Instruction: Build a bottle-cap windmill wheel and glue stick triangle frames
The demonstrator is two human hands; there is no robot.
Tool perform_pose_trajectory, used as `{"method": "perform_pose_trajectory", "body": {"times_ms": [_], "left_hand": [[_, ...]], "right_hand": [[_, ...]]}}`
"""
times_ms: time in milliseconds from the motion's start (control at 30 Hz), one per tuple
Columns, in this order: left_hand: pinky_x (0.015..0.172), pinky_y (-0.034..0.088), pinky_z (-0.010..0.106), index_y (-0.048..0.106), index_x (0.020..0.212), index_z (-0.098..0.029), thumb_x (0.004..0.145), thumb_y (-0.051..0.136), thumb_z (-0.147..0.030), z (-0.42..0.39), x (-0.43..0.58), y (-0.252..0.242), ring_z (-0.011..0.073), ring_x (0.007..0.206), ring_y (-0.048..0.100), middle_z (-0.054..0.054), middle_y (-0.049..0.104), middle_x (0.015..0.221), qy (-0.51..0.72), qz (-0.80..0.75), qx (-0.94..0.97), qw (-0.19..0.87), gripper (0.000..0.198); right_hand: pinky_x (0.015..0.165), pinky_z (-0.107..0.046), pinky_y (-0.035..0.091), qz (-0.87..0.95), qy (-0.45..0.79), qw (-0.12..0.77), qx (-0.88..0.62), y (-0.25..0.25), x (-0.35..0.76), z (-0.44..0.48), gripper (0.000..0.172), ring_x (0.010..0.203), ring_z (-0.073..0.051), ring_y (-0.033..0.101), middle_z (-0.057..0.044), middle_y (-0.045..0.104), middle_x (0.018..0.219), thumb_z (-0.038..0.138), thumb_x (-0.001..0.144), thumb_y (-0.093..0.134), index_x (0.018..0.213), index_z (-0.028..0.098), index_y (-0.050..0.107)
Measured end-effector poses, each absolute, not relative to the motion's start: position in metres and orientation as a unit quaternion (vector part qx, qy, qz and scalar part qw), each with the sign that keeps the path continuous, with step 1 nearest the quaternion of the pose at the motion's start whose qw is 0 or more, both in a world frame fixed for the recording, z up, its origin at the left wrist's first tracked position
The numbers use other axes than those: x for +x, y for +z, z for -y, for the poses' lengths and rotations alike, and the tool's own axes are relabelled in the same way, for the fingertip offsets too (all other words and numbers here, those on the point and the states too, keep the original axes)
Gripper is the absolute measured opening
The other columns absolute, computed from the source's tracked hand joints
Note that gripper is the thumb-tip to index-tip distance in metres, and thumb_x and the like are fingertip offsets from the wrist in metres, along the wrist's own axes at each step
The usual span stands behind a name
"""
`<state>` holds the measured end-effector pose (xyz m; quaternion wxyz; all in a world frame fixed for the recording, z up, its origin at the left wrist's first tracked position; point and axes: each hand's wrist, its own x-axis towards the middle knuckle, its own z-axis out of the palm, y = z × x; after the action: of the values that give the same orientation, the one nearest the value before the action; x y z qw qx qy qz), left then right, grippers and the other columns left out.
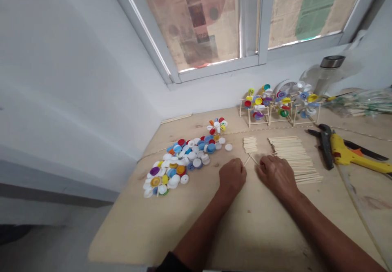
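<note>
My left hand (pixel 232 177) is closed, low over the wooden table, with a thin wooden stick (pixel 246 160) coming out of its fingers. Another thin wooden stick (pixel 254 158) runs from the closed fingers of my right hand (pixel 276 176). The two sticks slant together and their far tips meet in an upside-down V. Just beyond them lies a small stack of short sticks (pixel 250 145). Beside and partly under my right hand spreads a row of longer sticks (pixel 292 153). My fingertips are mostly hidden by my hands.
Coloured bottle caps (pixel 183 157) are heaped at left, with a cap flower (pixel 217 125) behind. Stick frames with cap wheels (pixel 259 108) stand near the wall. At right lie black-handled pliers (pixel 325 145) and a yellow glue gun (pixel 346 151); a clear bottle (pixel 326 76) stands behind.
</note>
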<state>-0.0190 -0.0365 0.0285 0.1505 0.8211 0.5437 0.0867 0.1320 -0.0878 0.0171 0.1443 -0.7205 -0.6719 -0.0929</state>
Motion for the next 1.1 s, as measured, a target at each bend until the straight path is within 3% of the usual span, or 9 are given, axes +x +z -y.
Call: {"method": "perform_pose_trajectory", "body": {"times_ms": [367,600,967,1100], "left_hand": [[0.057,0.036,0.023,0.065,0.070,-0.017,0.075,0.049,-0.019,0.018,-0.046,0.023,0.0125,0.061,0.055,0.000,0.063,0.064,0.188,-0.492,0.793,0.305,0.017],[0.057,0.037,0.021,0.068,0.072,-0.016,0.072,0.052,-0.020,0.007,-0.055,0.016,0.0114,0.060,0.054,-0.001,0.064,0.063,0.195,-0.429,0.798,0.376,0.017],[0.055,0.037,0.021,0.068,0.070,-0.016,0.071,0.051,-0.020,0.008,-0.056,0.016,0.0116,0.060,0.053,-0.001,0.062,0.061,0.203,-0.421,0.799,0.378,0.018],[0.054,0.036,0.020,0.068,0.070,-0.015,0.070,0.050,-0.019,0.006,-0.057,0.013,0.0115,0.059,0.052,-0.001,0.060,0.059,0.200,-0.417,0.802,0.378,0.018]], "right_hand": [[0.064,-0.030,0.031,0.634,-0.063,0.227,-0.737,0.018,0.142,0.085,0.017,0.068,-0.019,0.056,-0.003,0.064,0.070,0.026,0.081,0.046,0.071,0.020,0.058],[0.064,-0.029,0.035,0.588,-0.024,0.338,-0.735,0.019,0.146,0.082,0.020,0.066,-0.018,0.055,-0.004,0.063,0.068,0.030,0.080,0.045,0.069,0.020,0.059],[0.063,-0.026,0.044,0.408,0.132,0.573,-0.698,0.050,0.166,0.085,0.027,0.064,-0.015,0.058,-0.001,0.064,0.066,0.042,0.076,0.055,0.075,0.017,0.066],[0.065,-0.027,0.046,0.417,0.131,0.572,-0.694,0.073,0.190,0.107,0.025,0.069,-0.016,0.061,-0.003,0.066,0.072,0.041,0.074,0.058,0.074,0.018,0.065]]}}
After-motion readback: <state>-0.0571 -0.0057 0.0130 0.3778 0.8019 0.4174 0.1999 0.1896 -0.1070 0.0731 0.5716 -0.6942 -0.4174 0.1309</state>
